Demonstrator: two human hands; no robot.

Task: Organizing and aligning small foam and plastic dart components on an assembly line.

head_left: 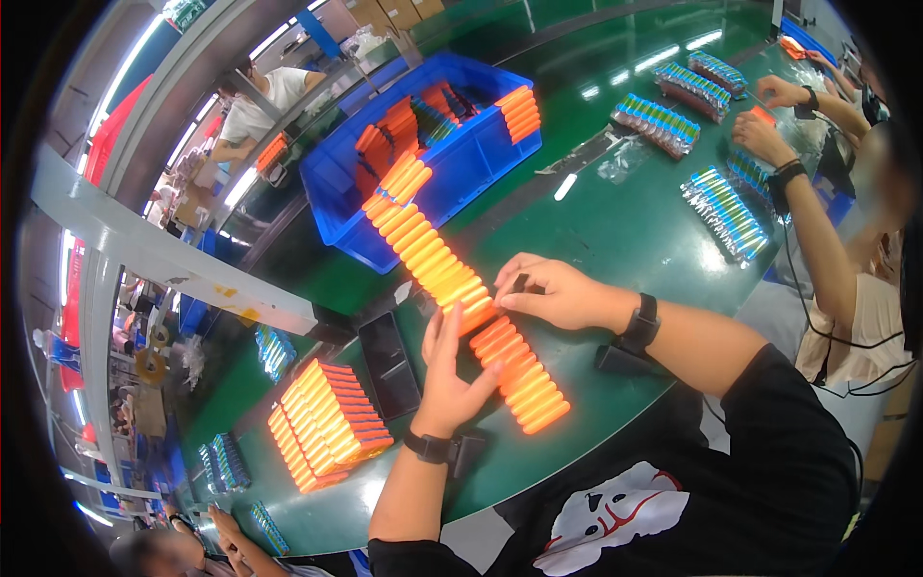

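A long row of bright orange tubes [423, 252], lying side by side like a strip, runs from the blue bin's near side down to the middle of the green table. A shorter row of orange tubes [522, 377] continues from it toward me. My left hand [452, 380] is open, its fingers stretched along the left side of the rows and its thumb spread toward the shorter one. At the right side, where the two rows meet, my right hand [558, 293] is closed in a pinch; what its fingertips hold is too small to make out.
The blue bin [336, 216] holds more orange rows. A stack of orange tubes [327, 423] stands at left beside a black tray [389, 363]. Bundles of blue-green wrapped sticks [723, 213] lie at right, near a co-worker's hands [764, 139]. A white post [173, 250] crosses at left.
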